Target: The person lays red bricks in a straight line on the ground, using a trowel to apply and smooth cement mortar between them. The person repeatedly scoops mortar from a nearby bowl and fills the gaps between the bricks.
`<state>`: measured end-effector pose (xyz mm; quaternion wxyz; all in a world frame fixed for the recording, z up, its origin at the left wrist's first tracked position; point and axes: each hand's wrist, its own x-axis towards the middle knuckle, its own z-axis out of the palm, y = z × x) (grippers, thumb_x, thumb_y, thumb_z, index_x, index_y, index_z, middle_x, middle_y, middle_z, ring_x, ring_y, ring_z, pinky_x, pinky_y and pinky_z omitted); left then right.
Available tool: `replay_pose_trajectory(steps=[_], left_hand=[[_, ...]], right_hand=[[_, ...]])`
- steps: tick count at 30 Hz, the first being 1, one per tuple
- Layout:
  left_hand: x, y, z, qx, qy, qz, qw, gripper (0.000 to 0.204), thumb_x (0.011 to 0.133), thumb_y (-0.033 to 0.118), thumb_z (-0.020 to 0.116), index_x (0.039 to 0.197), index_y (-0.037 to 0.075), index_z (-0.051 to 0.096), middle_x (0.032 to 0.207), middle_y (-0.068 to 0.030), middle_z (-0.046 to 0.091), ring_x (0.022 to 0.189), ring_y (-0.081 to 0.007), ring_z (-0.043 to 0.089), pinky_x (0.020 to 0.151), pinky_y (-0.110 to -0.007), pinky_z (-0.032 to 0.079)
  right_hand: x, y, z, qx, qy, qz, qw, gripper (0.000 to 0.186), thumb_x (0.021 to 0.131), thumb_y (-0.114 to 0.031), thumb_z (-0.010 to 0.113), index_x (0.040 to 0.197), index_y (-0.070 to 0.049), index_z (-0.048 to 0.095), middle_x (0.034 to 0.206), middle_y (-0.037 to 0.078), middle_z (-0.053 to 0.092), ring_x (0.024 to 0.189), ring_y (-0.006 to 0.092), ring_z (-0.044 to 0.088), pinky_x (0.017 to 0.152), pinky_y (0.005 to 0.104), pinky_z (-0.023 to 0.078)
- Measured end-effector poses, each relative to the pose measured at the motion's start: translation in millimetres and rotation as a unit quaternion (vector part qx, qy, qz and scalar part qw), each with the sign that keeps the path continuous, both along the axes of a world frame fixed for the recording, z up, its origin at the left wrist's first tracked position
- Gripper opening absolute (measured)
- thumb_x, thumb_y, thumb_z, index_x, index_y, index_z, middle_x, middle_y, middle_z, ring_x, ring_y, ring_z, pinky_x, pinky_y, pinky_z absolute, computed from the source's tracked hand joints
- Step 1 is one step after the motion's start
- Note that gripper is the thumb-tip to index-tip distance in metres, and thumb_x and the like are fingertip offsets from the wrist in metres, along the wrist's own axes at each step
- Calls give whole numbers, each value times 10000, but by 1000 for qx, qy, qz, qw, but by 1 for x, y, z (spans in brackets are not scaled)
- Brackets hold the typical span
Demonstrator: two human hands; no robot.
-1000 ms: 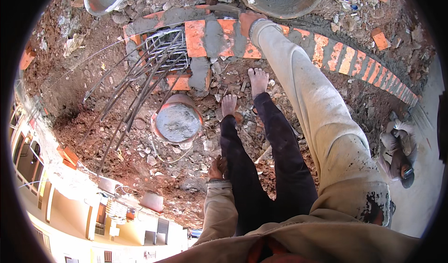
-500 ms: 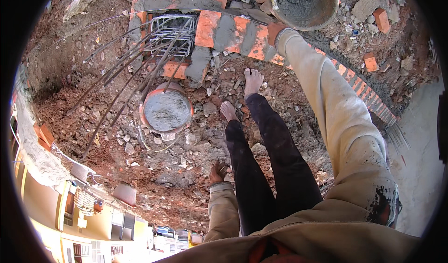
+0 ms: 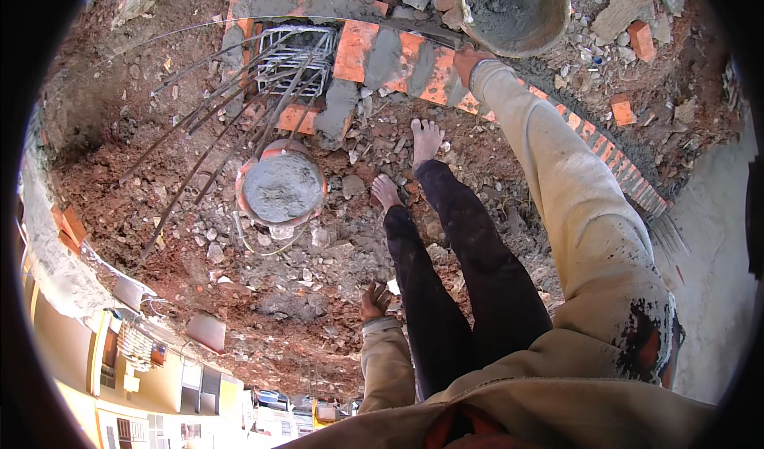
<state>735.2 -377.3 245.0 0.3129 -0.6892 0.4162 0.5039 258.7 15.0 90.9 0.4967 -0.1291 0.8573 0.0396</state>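
Note:
My right hand (image 3: pixel 471 67) reaches far forward to the top of a low brick wall (image 3: pixel 436 75) spread with grey mortar. Its fingers are curled beside a dark, narrow strip along the wall; whether they grip it is hard to make out. A thin line (image 3: pixel 181 33) runs along the wall's far side toward this hand. Just beyond the hand stands a wide round pan (image 3: pixel 517 15) of wet mortar. My left hand (image 3: pixel 374 301) hangs low beside my left leg, above the rubble, fingers apart and holding nothing.
An orange-rimmed bucket (image 3: pixel 282 186) of grey mix stands left of my bare feet. Long steel bars (image 3: pixel 195 170) jut toward me from a rebar cage (image 3: pixel 298 55) between the bricks. Loose bricks (image 3: pixel 641 41) and broken stones cover the ground; buildings (image 3: pixel 151 369) appear lower left.
The view has shifted slightly. My left hand has turned a little, with its fingers more spread. The right hand stays at the wall by the pan.

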Motion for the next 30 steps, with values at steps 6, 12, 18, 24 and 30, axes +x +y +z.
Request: replay_pose_trajectory(steps=[6, 12, 18, 24, 30], left_hand=[[-23, 1, 2, -4, 29, -2, 1000, 707, 912, 573, 386, 1383, 45, 402, 1263, -162, 557, 1017, -276, 598, 766, -345, 487], [-117, 29, -14, -64, 64, -151, 984, 559, 881, 408, 605, 1268, 11, 535, 1085, -165, 649, 935, -245, 634, 794, -359, 504], [-249, 72, -116, -113, 320, -428, 837, 390, 865, 245, 628, 1164, -5, 613, 979, -101, 675, 879, -182, 639, 733, -301, 512], [-427, 194, -211, -130, 386, -673, 617, 289, 801, 242, 661, 1032, 69, 679, 1007, -171, 662, 957, -321, 626, 847, -371, 488], [-483, 292, -279, -182, 384, -854, 301, 412, 832, 327, 620, 1227, 216, 586, 1339, -151, 478, 1259, -329, 417, 1059, -443, 321]], right_hand=[[63, 39, 14, 8, 36, -144, 989, 429, 832, -146, 550, 1226, 19, 516, 1206, 226, 527, 1086, 356, 577, 870, 449, 500], [194, 61, 25, -100, 128, -271, 949, 552, 842, -269, 536, 1328, -42, 405, 1324, 226, 446, 1104, 375, 556, 851, 478, 496], [265, 66, -1, -56, 34, -270, 961, 631, 828, -277, 537, 1371, -41, 319, 1373, 250, 366, 1087, 394, 558, 845, 498, 490], [356, 58, 20, -89, 25, -421, 903, 660, 804, -269, 525, 1365, 11, 320, 1331, 294, 396, 1122, 433, 521, 900, 531, 448], [458, 36, 63, -88, 60, -607, 787, 533, 856, -277, 553, 1265, 37, 417, 1159, 317, 523, 1026, 479, 546, 872, 498, 465]])
